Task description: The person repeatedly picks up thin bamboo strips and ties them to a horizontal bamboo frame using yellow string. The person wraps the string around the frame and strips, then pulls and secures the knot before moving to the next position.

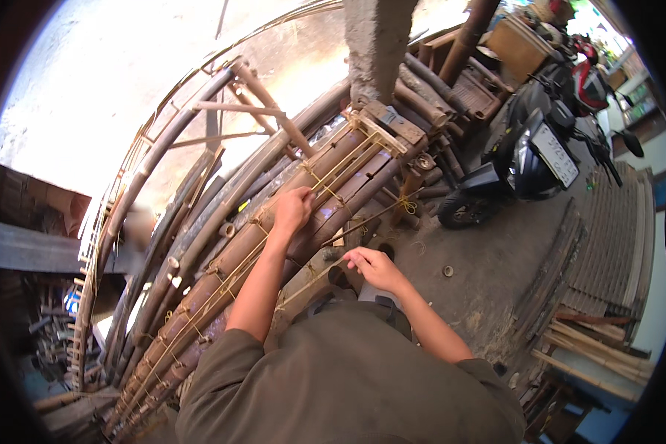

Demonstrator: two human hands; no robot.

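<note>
Thick brown bamboo poles [263,222] lie side by side before me, running from lower left to upper right. Thin pale strips [345,177] stretch along them, tied at intervals with yellowish lashings. Over these poles my left hand [294,210] is closed, its fingertips at the strips; what they pinch is too small to make out. Closer to my body, on the right, my right hand [376,268] pinches one end of a thin pale strip [311,284]. That strip slants down to the left, toward the underside of the poles.
A concrete post [377,52] rises beyond the poles' far end. To the right stands a dark motorcycle [525,159] on the concrete floor. Split bamboo slats [607,244] lie at the far right. More bamboo poles [192,237] and a curved bamboo frame [152,163] stand at the left.
</note>
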